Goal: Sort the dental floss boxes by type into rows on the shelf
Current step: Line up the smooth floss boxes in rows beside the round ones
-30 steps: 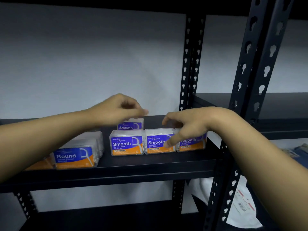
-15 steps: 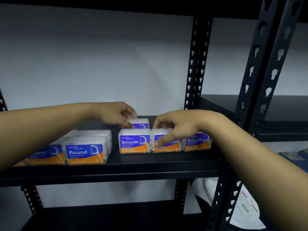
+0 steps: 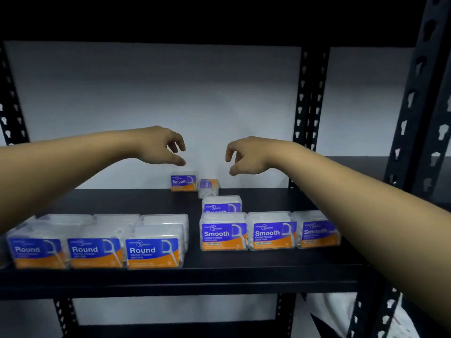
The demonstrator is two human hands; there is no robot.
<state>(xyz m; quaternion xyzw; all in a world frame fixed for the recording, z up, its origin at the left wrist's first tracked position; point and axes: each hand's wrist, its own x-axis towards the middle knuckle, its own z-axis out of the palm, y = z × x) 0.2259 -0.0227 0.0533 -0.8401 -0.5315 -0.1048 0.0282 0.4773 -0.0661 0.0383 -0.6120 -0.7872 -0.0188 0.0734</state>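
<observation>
Now, head view: I go through what this one camera gives me.
Change: both my hands have lifted off the front Smooth boxes (image 3: 268,231) and hang above the back of the shelf (image 3: 244,272).
Left hand (image 3: 161,147): fingers loosely curled, holding nothing.
Right hand (image 3: 246,156): same, empty.
Meaning: the front rows look settled, Round boxes (image 3: 96,251) left, Smooth right; I judge the back strays come next.
Strays: one Smooth box (image 3: 183,182) by the wall, a tilted box (image 3: 208,187) just beside it, another (image 3: 222,204) behind the row.
Room: bare shelf behind the Round boxes; upright post (image 3: 308,118) close on the right.
</observation>
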